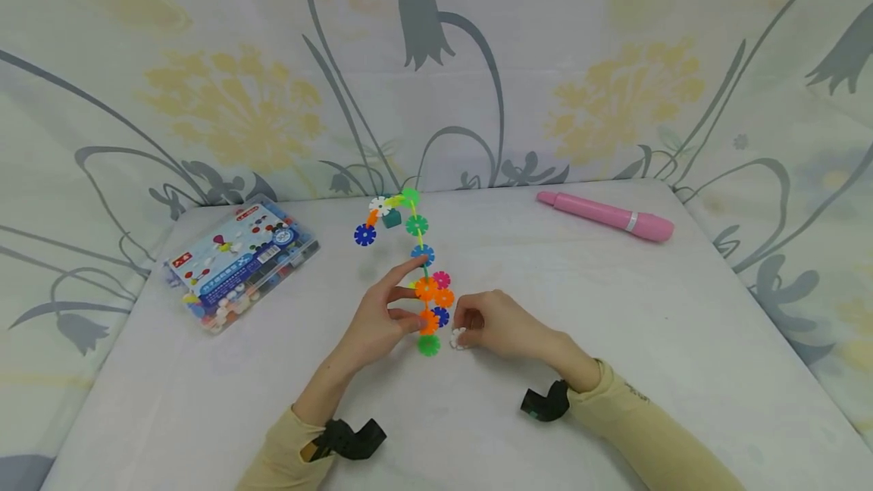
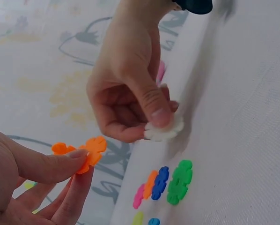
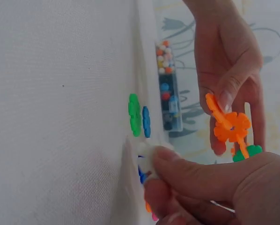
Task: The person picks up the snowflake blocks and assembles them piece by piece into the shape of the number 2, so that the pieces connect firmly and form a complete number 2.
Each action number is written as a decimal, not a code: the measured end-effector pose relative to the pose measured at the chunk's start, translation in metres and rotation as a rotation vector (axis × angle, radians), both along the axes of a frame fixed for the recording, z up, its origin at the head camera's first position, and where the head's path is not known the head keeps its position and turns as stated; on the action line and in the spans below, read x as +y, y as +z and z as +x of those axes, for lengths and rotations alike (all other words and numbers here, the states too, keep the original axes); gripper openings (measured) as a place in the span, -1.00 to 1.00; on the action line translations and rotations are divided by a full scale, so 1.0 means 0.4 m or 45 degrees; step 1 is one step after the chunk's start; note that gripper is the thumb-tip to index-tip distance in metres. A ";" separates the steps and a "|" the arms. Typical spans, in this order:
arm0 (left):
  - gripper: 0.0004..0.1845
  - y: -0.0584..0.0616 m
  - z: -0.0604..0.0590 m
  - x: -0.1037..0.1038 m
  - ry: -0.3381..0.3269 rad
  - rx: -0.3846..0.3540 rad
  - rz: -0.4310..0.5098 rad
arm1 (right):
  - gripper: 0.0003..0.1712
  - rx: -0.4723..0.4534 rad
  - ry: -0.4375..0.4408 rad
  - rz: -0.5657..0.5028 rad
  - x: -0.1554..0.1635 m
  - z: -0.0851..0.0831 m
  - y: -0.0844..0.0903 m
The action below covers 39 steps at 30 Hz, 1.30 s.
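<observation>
A curved chain of coloured snowflake pieces [image 1: 417, 227] runs from a green piece [image 1: 428, 345] near me to a blue piece [image 1: 364, 234] farther off. My left hand [image 1: 412, 301] pinches the chain's orange pieces [image 2: 84, 152] between thumb and fingers. Just to the right, my right hand [image 1: 467, 332] pinches a single white snowflake piece [image 2: 164, 130] low against the table. The green piece [image 2: 180, 182] and a blue piece [image 2: 159, 183] stand between the two hands. In the right wrist view the white piece [image 3: 149, 154] is half hidden by my thumb.
The white table [image 1: 614, 339] bears a clear plastic box [image 1: 242, 264] of spare pieces at the left. A pink pen-shaped object [image 1: 603, 214] lies at the back right. A floral cloth [image 1: 239, 97] hangs behind and around the table.
</observation>
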<state>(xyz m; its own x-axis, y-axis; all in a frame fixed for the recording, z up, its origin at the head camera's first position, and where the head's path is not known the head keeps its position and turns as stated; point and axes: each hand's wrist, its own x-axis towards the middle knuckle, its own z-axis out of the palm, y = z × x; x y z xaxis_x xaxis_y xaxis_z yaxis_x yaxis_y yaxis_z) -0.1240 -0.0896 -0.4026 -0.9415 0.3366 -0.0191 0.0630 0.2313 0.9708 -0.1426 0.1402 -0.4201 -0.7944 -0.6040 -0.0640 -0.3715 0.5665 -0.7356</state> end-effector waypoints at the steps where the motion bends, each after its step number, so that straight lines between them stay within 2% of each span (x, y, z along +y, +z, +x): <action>1: -0.04 0.000 0.000 0.001 -0.003 0.004 -0.001 | -0.84 0.016 -0.020 -0.045 0.001 -0.001 0.001; 6: -0.04 -0.003 0.001 0.002 -0.022 0.037 -0.017 | -0.86 0.054 -0.138 -0.277 -0.004 0.000 0.011; 11: -0.06 -0.004 0.000 0.002 -0.057 0.068 -0.045 | -0.90 0.028 -0.101 -0.396 -0.006 0.003 0.016; 16: -0.07 -0.005 -0.002 0.001 -0.080 0.075 -0.053 | -0.94 0.001 -0.043 -0.445 -0.009 0.004 0.020; 21: -0.08 -0.006 -0.002 0.002 -0.083 0.044 -0.059 | -0.91 0.000 -0.010 -0.479 -0.011 0.005 0.016; 30: -0.09 -0.011 0.001 0.005 -0.090 -0.008 -0.046 | -0.92 0.017 -0.001 -0.514 -0.015 0.010 0.009; 35: -0.10 -0.017 -0.001 0.006 -0.090 0.011 -0.041 | -0.92 0.024 -0.027 -0.522 -0.019 0.011 0.006; 39: -0.11 -0.020 -0.002 0.003 -0.116 0.065 -0.051 | -0.90 0.034 -0.037 -0.512 -0.020 0.012 0.009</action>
